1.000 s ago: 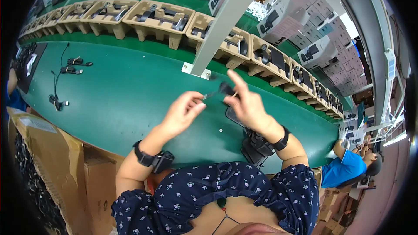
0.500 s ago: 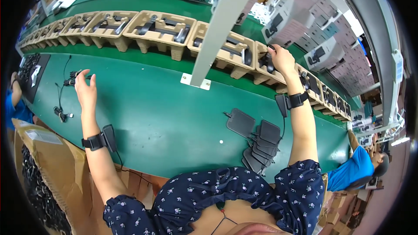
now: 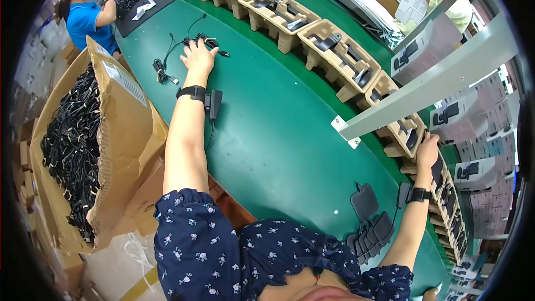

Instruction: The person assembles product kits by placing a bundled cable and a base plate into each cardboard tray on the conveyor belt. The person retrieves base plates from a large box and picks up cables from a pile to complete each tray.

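My left hand (image 3: 199,57) reaches over the green table with its fingers spread, its fingertips at a small group of bundled black cables (image 3: 205,39). One more tied black cable (image 3: 161,71) lies nearer, to the left of that hand. Out to the right, my right hand (image 3: 428,150) is at a brown moulded tray (image 3: 397,146) in the row. Its fingers are closed together at the tray's edge, and what they hold is too small to make out. Several flat black pads (image 3: 372,235) lie overlapped near my body, with a single pad (image 3: 365,202) just beyond them.
A line of moulded trays (image 3: 282,38) with black parts curves along the table. A grey metal post (image 3: 434,92) slants across it. An open cardboard box (image 3: 128,89) full of cables stands left. Beyond are paper sheets (image 3: 351,5), printed boxes (image 3: 473,111) and a co-worker (image 3: 86,19).
The view has turned to the left, bringing the cable box and co-worker further in. My left hand has come onto the cables, fingers spread. My right hand stays at the trays.
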Available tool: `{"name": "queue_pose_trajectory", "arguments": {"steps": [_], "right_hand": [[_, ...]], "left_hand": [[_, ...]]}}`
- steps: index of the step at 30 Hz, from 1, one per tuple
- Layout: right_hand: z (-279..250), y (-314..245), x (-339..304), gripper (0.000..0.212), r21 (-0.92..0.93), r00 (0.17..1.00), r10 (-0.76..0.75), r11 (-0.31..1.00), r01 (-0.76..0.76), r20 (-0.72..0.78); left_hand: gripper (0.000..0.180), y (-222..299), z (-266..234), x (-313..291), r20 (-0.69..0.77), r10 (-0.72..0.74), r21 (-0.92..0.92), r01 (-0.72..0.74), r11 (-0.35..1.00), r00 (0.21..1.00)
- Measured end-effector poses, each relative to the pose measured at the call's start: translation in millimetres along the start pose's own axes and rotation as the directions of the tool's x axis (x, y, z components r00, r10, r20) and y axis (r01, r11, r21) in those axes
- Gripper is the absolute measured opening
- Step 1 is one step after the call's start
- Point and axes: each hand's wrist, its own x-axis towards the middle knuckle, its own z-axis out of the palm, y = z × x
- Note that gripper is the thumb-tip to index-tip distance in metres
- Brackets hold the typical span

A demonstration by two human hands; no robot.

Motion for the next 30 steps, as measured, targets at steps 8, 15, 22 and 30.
{"name": "queue_pose_trajectory", "arguments": {"steps": [8, 15, 22, 30], "right_hand": [[19.0, 29.7, 4.2, 0.026, 0.138, 0.999, -0.016, 0.99, 0.011, 0.034], [4.4, 24.4, -3.5, 0.018, -0.208, 0.957, -0.231, 0.959, 0.193, -0.176], [13.2, 35.3, -4.0, 0.018, -0.035, 0.988, -0.118, 0.993, 0.115, -0.102], [18.1, 36.9, -10.1, 0.018, 0.085, 0.996, 0.002, 0.996, 0.006, -0.095]], "left_hand": [[0.044, -18.2, -2.0, 13.7, -0.241, 0.091, 0.215, -0.038, 0.976, 0.966], [0.07, -70.2, -22.2, 31.5, 0.045, -0.612, 0.003, 0.612, 0.791, 0.79], [0.071, -27.6, -23.9, 45.0, 0.033, -0.459, -0.178, 0.458, 0.871, 0.888], [0.06, 14.2, -9.6, 36.0, 0.155, -0.069, 0.001, 0.069, 0.998, 0.986]]}}
